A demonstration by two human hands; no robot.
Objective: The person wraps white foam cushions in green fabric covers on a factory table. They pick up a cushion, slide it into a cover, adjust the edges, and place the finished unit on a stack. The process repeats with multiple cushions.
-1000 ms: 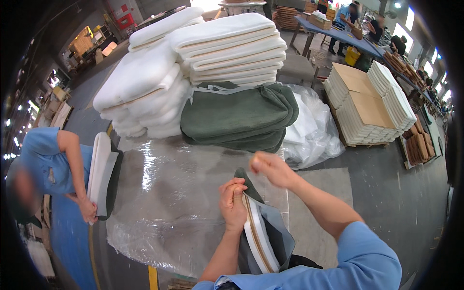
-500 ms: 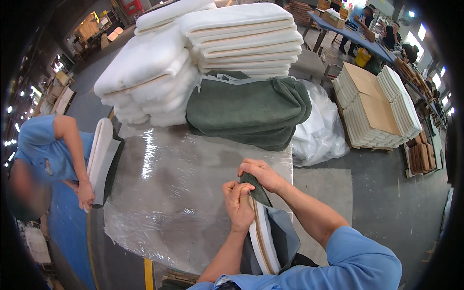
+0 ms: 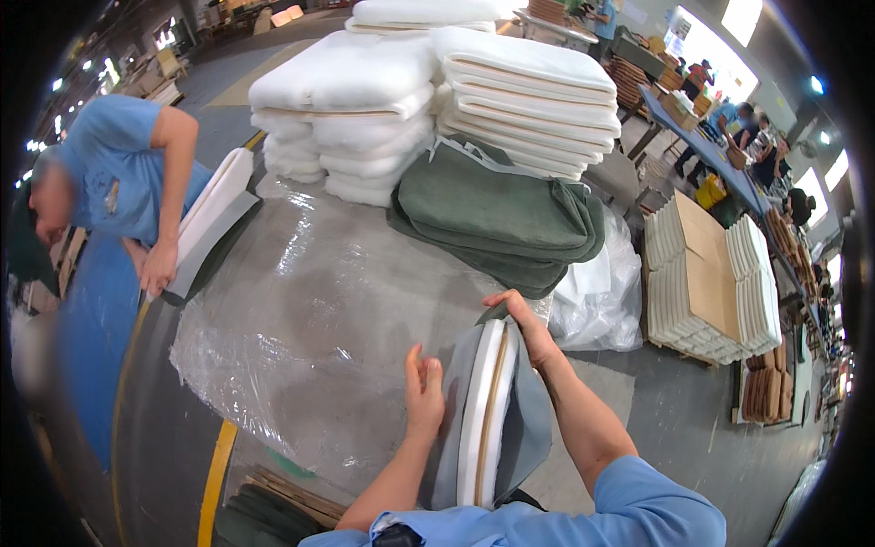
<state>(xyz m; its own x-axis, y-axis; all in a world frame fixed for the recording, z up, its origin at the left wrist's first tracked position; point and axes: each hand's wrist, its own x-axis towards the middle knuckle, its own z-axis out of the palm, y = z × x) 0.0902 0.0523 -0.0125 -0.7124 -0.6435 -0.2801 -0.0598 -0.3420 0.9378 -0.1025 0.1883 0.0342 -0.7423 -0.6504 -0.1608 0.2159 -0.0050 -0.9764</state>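
Upright in front of me stands a white foam cushion pad (image 3: 474,428) with a tan layer along its middle. A fabric cover (image 3: 529,428), green outside with grey lining, wraps around its sides, and the pad's long edge shows in the opening. My right hand (image 3: 521,321) grips the cover at the far end of the pad, fingers bent over the green corner. On the other side my left hand (image 3: 425,394) is off the fabric edge, thumb and fingers apart, holding nothing. Both hands are above the plastic-wrapped table (image 3: 301,319).
Folded green covers (image 3: 501,205) lie at the table's far side, before stacks of white pads (image 3: 529,82). Clear plastic bags (image 3: 606,305) bunch beside them. At left a co-worker (image 3: 128,182) handles another pad and cover. Cardboard-topped pad stacks (image 3: 706,273) stand on the right.
My left hand has let go of the cover's corner and moved back toward me, opening. My right hand keeps its hold at the far end. The cover is spread wider around the pad; the view has shifted.
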